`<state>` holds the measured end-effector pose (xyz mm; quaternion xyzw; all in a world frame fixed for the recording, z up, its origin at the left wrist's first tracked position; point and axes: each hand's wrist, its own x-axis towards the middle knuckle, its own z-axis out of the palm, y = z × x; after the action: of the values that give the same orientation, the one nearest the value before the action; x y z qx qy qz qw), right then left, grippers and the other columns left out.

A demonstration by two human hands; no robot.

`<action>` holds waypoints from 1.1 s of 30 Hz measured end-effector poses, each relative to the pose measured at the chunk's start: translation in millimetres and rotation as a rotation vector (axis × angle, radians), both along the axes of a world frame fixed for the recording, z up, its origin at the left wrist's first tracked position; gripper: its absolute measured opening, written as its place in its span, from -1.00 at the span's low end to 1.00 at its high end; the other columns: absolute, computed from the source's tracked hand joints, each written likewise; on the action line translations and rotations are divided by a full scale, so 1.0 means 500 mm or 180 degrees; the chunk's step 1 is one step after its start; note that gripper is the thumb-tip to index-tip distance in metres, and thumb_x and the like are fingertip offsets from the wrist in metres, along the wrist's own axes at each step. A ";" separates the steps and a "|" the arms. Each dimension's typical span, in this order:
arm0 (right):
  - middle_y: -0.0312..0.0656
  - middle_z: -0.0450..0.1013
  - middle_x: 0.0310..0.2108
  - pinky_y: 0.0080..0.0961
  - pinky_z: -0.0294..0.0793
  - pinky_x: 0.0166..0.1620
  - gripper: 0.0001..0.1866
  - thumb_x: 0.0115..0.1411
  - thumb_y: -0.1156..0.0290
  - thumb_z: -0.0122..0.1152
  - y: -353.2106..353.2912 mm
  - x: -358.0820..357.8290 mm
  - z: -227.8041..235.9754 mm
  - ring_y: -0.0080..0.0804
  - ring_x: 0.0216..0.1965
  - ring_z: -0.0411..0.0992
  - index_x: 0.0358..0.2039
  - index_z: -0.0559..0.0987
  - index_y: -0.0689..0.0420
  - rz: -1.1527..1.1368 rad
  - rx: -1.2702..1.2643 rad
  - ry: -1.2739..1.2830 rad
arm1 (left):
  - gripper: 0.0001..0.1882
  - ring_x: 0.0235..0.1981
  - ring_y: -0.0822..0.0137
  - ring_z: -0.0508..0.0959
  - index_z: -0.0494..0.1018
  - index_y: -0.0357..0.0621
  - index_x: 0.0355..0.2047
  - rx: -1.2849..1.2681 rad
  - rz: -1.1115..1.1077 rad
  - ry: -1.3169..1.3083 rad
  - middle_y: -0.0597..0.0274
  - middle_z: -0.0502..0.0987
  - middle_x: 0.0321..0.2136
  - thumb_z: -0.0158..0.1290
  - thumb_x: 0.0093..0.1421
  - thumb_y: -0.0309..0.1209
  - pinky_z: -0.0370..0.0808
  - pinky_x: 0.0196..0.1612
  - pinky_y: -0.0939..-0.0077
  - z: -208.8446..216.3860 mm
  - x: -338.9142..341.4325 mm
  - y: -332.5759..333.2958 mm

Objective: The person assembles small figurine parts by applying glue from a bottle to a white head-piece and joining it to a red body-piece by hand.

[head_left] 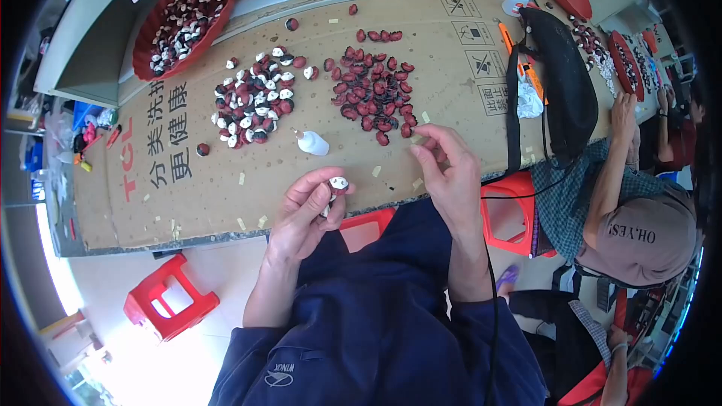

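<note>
My left hand (304, 207) is closed around small pieces near the table's front edge. A white-topped, dark red and black piece (338, 183) shows at its fingertips, and another bit of white shows lower between the fingers. My right hand (451, 173) reaches over the front edge with thumb and forefinger slightly apart. Its forefinger tip is beside a dark red shell-like piece (407, 130), at the near end of a spread of such red pieces (368, 90). To the left lies a cluster of red, white and black pieces (256, 98). A small white squeeze bottle (313, 143) lies between the groups.
A red basin (226, 0) of similar pieces stands at the back left. At right are a black bag (560, 83), an orange cutter (505, 36) and a white bottle (516, 1). Red stools (171, 297) stand below the cardboard-covered table (444, 98). Other people sit at right.
</note>
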<state>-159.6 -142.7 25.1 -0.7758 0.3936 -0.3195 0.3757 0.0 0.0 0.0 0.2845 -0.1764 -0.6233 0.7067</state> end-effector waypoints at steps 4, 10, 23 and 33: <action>-0.17 0.39 -0.43 -0.47 0.36 -0.36 -0.81 -0.05 0.55 0.15 -0.002 0.002 0.005 -0.31 -0.44 0.37 -0.35 0.49 0.20 -0.0222 -0.0008 -0.0032 | -0.70 -0.63 0.53 0.19 0.29 -0.18 -0.04 0.0050 -0.0010 0.0088 0.08 0.43 -0.23 -0.20 0.23 -0.41 0.09 -0.63 0.74 0.001 -0.011 0.004; -0.16 0.37 -0.44 -0.58 0.34 -0.47 -0.83 -0.02 0.56 0.15 -0.020 0.022 -0.004 -0.42 -0.52 0.37 -0.35 0.51 0.19 0.0037 -0.1132 0.0552 | -0.69 -0.63 0.55 0.20 0.28 -0.19 -0.03 0.0163 0.0007 0.0045 0.07 0.43 -0.23 -0.14 0.20 -0.45 0.10 -0.63 0.74 0.007 -0.012 0.001; -0.19 0.40 -0.44 -0.71 0.32 -0.44 -0.86 -0.01 0.62 0.15 0.007 0.010 0.010 -0.58 -0.50 0.36 -0.38 0.51 0.27 0.0073 -0.0123 -0.0514 | -0.69 -0.61 0.56 0.21 0.27 -0.22 -0.06 0.0309 -0.0024 -0.0177 0.11 0.44 -0.27 -0.10 0.17 -0.47 0.10 -0.62 0.76 0.017 -0.004 -0.002; -0.18 0.42 -0.38 -0.67 0.40 -0.35 -0.78 -0.05 0.67 0.16 0.078 0.047 0.029 -0.54 -0.39 0.40 -0.32 0.54 0.27 0.0943 0.0294 -0.1098 | -0.76 -0.61 0.64 0.22 0.38 -0.20 -0.16 0.0394 0.0040 -0.0207 0.28 0.46 -0.37 -0.03 0.13 -0.50 0.13 -0.60 0.80 0.015 -0.009 -0.003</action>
<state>-136.0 -103.9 39.6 -0.7409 0.2195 -0.3704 0.5154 -4.3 -1.5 7.3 0.3490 -0.1586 -0.6189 0.6856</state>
